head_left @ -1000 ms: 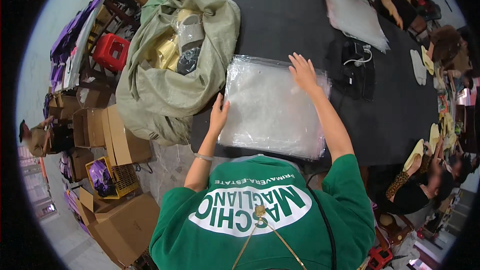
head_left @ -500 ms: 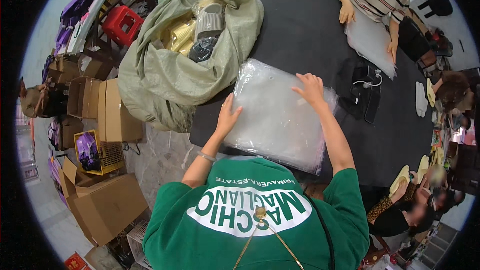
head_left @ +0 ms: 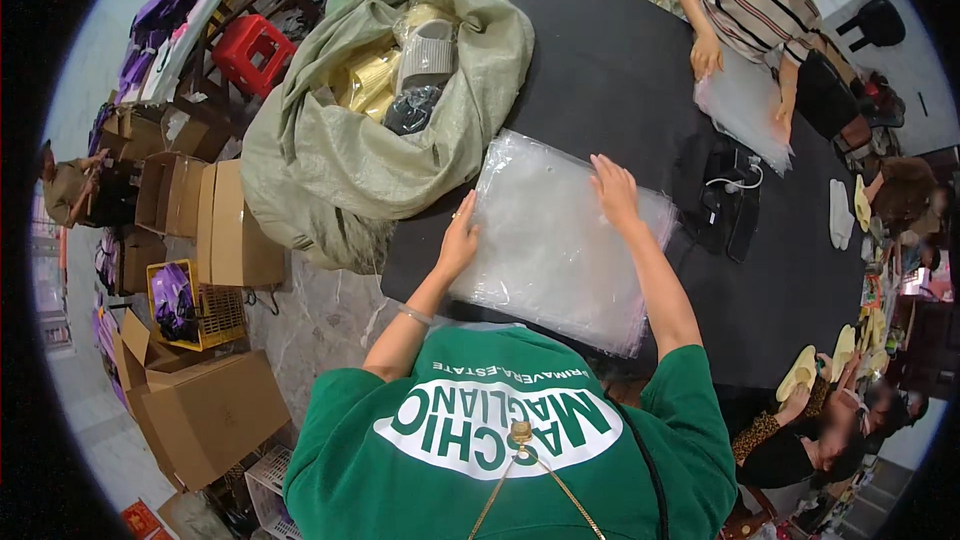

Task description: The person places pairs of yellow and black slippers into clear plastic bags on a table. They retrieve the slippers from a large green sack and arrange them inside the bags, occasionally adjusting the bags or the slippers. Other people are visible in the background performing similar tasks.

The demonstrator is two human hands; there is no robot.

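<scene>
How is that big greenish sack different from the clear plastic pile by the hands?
The sack is dull green; the clear plastic pile looks whitish. The sack is bulky and rumpled; the pile lies flat. The sack gapes open around yellow packages; the pile has the right hand on top.

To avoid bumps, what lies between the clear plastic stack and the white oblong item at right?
In the head view, black boxy equipment with a white cable lies between the stack and the item.

left grip (head_left: 460, 238) at left edge of clear plastic stack (head_left: 550, 250) | right grip (head_left: 614, 192) laid on top | black table (head_left: 590, 55) beneath
</scene>
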